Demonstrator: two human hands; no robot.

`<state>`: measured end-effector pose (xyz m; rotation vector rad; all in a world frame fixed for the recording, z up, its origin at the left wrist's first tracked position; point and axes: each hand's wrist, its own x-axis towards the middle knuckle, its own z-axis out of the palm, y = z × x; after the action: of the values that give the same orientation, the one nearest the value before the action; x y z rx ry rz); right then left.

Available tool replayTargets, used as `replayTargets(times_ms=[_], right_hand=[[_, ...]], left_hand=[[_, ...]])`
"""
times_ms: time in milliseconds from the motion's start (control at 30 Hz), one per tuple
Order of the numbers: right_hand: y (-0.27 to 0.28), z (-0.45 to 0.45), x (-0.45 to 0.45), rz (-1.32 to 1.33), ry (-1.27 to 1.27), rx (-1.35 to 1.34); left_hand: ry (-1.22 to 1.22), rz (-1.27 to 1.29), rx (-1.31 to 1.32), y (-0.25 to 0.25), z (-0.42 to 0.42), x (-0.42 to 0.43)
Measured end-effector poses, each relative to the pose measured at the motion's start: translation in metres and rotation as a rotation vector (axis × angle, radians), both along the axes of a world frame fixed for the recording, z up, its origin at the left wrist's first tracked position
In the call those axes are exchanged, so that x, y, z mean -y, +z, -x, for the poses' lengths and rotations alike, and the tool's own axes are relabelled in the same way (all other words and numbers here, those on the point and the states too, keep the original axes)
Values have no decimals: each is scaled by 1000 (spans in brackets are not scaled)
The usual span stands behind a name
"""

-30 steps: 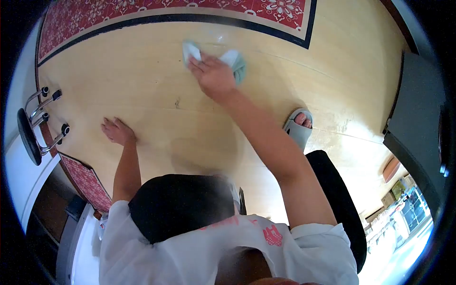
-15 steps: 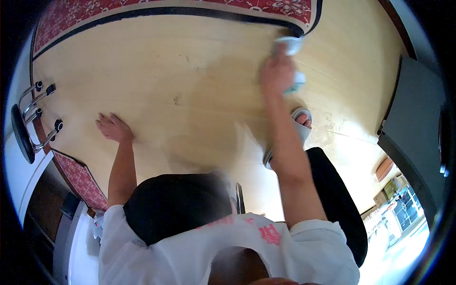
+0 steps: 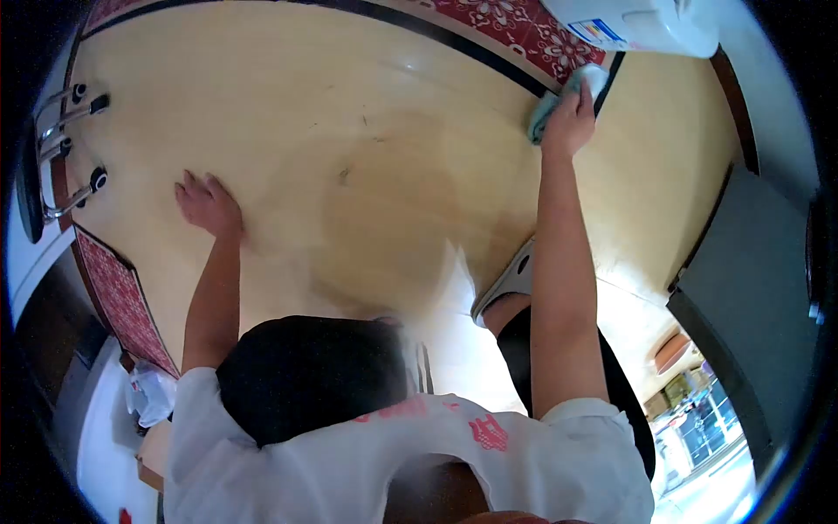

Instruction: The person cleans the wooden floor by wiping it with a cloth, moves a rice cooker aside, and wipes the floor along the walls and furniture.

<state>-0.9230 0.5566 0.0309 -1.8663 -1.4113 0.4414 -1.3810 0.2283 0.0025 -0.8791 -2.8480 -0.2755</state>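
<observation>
My right hand [image 3: 569,124] is closed on a folded cloth [image 3: 543,115], greenish with a whitish part. The cloth is at the corner of a red patterned rug [image 3: 532,44] with a dark border. Out to the left, my left hand [image 3: 209,206] rests on the pale wood-look floor [image 3: 271,105], fingers spread, holding nothing. A few small dark marks [image 3: 343,176] show on the floor between the two hands.
A large white jug [image 3: 650,31] with a label stands at the upper right. At the left is a chair with metal legs [image 3: 83,192], above a second red rug [image 3: 127,297]. A grey panel [image 3: 751,244] stands at the right. My slippered foot [image 3: 511,284] is beside my right forearm.
My right hand has moved forward and right with the cloth, to the rug's corner. The view has shifted, and the white jug now shows. My left hand stays on the floor.
</observation>
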Motion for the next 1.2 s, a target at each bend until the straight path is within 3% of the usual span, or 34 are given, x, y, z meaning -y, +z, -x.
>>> replayTargets(times_ms=[100,133,167,233,267,300,333,400,467,500,567,600,667,800,867,933,967,1000,1067,1167,1200], right_hand=[[-13,51,-6,28,45,589],[-9,71,3,125,124,540],[-26,85,13,-136,308,549],[-21,137,42,-25,538,626],[-2,158,55,131,816,762],[-9,174,68,114,987,689],[-27,173,81,-213,1137,522],[-11,168,85,-271,1176,507],[15,145,78,15,785,837],[8,117,63,-34,680,359],[15,74,15,-108,496,107],[24,62,-1,-143,448,318],[-6,40,-38,-217,551,364],[-14,88,-42,-96,302,627],[-18,129,-35,-227,402,513],[-24,177,-17,-180,457,664],[-27,196,-8,-359,621,623],[-20,212,8,-238,773,690],[-15,228,14,-320,1164,443],[12,220,5,-282,1054,515],[1,208,-15,-403,962,420]], left_hand=[[31,-22,-12,-1,-3,-4],[32,-13,-23,1,-5,-4],[31,-4,-32,2,-4,-4],[10,-30,-45,2,-2,-1],[-2,-45,-45,1,-3,-2],[-16,-44,-57,0,-6,-1],[-24,-45,-71,-2,-5,-1],[-29,-53,-98,-3,2,5],[-11,-71,-107,-5,8,1],[-21,-57,-88,-4,5,7],[15,-83,-59,-10,-2,12],[12,-93,-71,-9,4,12],[28,-75,-80,-11,9,17],[87,-94,-50,-4,6,12],[83,-90,-46,-3,7,14],[91,-96,-30,2,2,13],[93,-105,-27,3,4,12],[96,-103,-37,5,7,10],[98,-94,-28,6,4,10],[113,-82,-25,4,9,9],[111,-92,-25,4,10,10]])
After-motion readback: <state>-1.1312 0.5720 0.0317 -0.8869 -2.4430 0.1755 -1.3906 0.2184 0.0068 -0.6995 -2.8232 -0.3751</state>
